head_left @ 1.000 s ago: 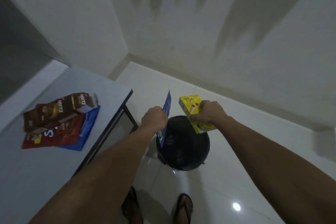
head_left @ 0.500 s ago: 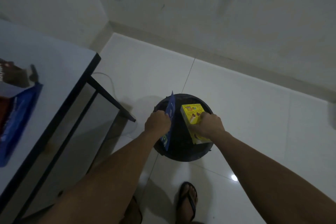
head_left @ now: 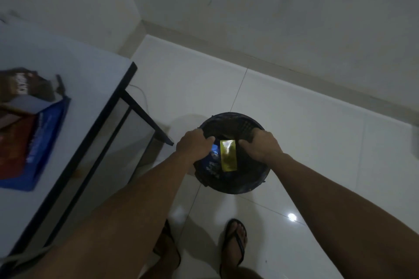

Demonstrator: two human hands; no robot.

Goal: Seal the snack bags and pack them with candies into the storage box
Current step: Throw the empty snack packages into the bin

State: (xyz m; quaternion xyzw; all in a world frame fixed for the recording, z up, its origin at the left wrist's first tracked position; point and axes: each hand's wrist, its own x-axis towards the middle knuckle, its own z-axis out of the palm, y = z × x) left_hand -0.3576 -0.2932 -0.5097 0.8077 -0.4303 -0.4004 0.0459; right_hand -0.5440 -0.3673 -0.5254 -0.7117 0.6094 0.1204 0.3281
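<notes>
A round black bin [head_left: 235, 190] stands on the white tiled floor, and both my hands hang over its mouth. A yellow snack box [head_left: 228, 155] lies flat inside it. Beside it on the left lies a blue snack packet [head_left: 213, 161], its upper end under my fingers. My left hand [head_left: 193, 142] hovers at the bin's left rim with loosely curled fingers, and no grip on the packet shows. At the right rim my right hand [head_left: 260, 145] is also loosely curled, a small gap away from the yellow box.
A white table [head_left: 86, 70] with a black frame stands at the left. On it lie brown snack packs [head_left: 22, 86] and a red and blue packet [head_left: 34, 142]. My sandalled feet [head_left: 234, 240] stand just in front of the bin. Walls meet in the corner behind.
Both hands went down into the bin's mouth. The yellow box left my right hand and the blue packet left my left hand; both now lie flat inside. The view tilted downward.
</notes>
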